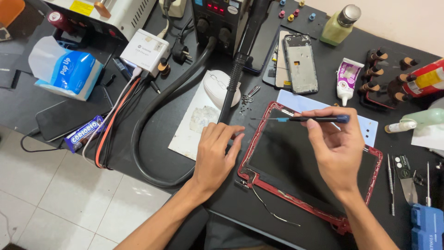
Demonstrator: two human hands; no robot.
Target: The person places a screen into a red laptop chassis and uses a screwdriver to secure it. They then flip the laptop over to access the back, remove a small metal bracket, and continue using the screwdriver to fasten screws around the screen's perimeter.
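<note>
A dark tablet body with a red frame lies flat on the black workbench in front of me. My left hand rests palm down at its left edge, fingers apart, holding nothing. My right hand hovers over the tablet and grips a slim precision screwdriver with a blue collar, held level with its thin tip pointing left near the tablet's top-left corner. A thin loose cable trails from the tablet's lower left corner.
A hot-air wand and black hose, a white mouse, small screws, a phone frame, a glue tube, a green bottle, a tissue pack, tweezers and a blue case crowd the bench.
</note>
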